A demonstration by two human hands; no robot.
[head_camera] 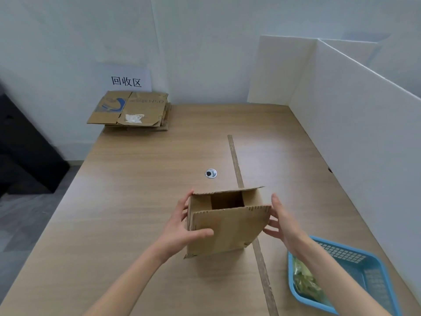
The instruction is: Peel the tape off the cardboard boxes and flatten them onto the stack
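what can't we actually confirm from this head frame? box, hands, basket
- Cardboard box, head view: any tape left cannot be told; its far and under sides are hidden by its own walls.
- Right hand: fingertips lie behind the box's right edge.
- Left hand: fingers hidden behind the left wall, only the thumb shows.
- Blue basket: cut by the frame edge and covered by the right forearm; greenish contents blurred.
- Stack: count too small to tell.

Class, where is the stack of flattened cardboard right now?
In the head view, the stack of flattened cardboard lies at the table's far left corner, below the paper sign.
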